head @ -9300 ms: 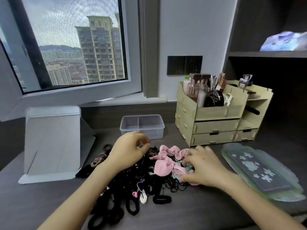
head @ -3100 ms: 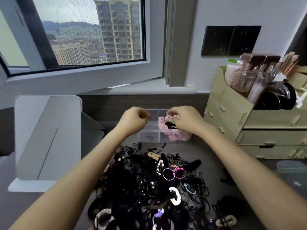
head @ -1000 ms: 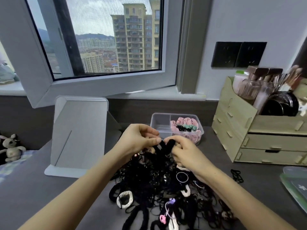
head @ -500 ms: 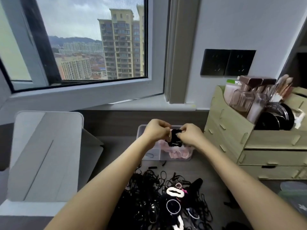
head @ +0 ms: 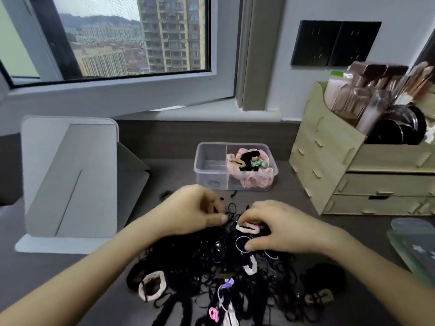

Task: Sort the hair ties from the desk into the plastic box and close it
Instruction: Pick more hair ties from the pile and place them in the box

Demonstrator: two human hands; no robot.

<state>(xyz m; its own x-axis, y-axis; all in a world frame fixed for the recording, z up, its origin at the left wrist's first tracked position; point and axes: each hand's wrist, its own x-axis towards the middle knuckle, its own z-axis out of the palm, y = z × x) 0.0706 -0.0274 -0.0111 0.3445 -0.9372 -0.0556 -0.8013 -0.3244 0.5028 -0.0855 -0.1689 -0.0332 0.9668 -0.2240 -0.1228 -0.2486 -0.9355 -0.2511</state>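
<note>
Head view: I look down at the desk (head: pixel 164 175), where both hands work at the far edge of the ties (head: pixel 207 262), a mostly black heap spread across the near middle.

My left hand (head: pixel 188 212) has its fingers curled in narrow, thumb tip meeting them right at some thin black loops. The hand is blurred, so I cannot tell whether it grips one.

My right hand (head: pixel 280 229) is hunched over the heap, fingertips down on a white tie (head: pixel 247 228) and thumb against a lilac ring (head: pixel 239 242). I cannot tell whether it pinches either or only touches them.

A few pale pieces show among the black: a white-edged scrunchie (head: pixel 151 287) at the near left, a pink clip (head: pixel 213 314) at the front, and a brown tie (head: pixel 317 298) lying apart at the near right.

The box (head: pixel 207 158) stands open beyond the heap, just past my hands. Its right compartment is heaped with pink, black, beige and green scrunchies; its left side holds one thin loop at the front.

The lid (head: pixel 414 245) lies flat at the right edge of the desk, well apart from the box.

A wooden organizer (head: pixel 329 165) with brushes stands right of the box, and a white stand (head: pixel 68 175) left of it. Behind are the window (head: pixel 131 38) and black sockets (head: pixel 334 43).
</note>
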